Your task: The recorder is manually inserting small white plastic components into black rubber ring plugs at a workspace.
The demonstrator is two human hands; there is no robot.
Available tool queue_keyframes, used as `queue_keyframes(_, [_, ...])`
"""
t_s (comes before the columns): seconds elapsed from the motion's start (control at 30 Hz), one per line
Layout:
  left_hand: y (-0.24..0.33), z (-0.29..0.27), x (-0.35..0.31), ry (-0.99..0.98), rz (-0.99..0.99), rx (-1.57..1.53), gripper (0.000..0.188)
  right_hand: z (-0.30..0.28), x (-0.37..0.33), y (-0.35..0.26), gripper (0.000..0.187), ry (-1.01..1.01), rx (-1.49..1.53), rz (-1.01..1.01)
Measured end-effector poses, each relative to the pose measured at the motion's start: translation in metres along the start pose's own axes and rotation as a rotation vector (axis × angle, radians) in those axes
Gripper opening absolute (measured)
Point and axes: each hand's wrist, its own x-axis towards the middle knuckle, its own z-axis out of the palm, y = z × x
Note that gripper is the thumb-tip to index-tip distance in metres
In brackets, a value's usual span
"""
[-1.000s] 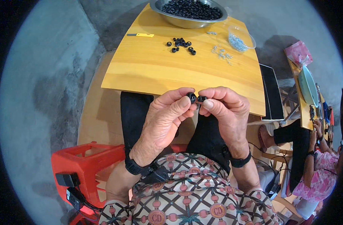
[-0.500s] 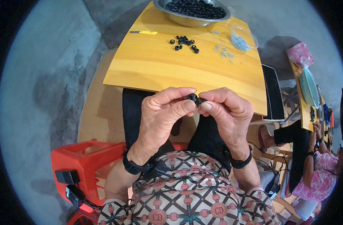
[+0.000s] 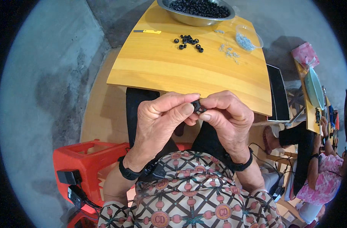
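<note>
Thumb and forefinger of my left hand (image 3: 158, 119) pinch a small black ring-shaped part (image 3: 196, 105), over my lap just in front of the table edge. Close against it, my right hand (image 3: 230, 119) pinches a second, smaller black piece (image 3: 202, 110). The two parts touch or nearly touch; the fingertips partly hide how they meet. On the wooden table (image 3: 181, 70) lies a loose group of similar black parts (image 3: 188, 39). To their right are scattered small silvery metal pieces (image 3: 230, 52), too small to name.
A metal basin (image 3: 188, 18) full of black parts stands at the table's far side. A clear tub (image 3: 259, 41) holds more silvery pieces. A yellow-handled knife (image 3: 152, 32) lies far left. A red plastic stool (image 3: 73, 157) is at my left; another person (image 3: 319, 176) sits at right.
The black ring in my left fingers has turned, so its opening now shows more. Both hands have dropped slightly, and the view has shifted a little.
</note>
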Motion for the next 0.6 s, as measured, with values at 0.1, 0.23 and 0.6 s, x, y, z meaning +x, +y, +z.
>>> queue_keyframes(0.1, [0.004,-0.002,-0.005,-0.052,-0.012,0.019,0.023,0.0,-0.005,-0.004,0.017,-0.066,0.18,0.099])
queue_keyframes(0.23, [0.017,0.0,-0.017,-0.111,-0.168,-0.149,0.03,-0.002,-0.015,-0.012,0.029,-0.169,0.619,0.377])
queue_keyframes(0.6, [0.025,0.002,-0.039,-0.142,-0.373,-0.027,0.03,-0.01,-0.023,-0.018,0.03,-0.359,0.184,-0.005])
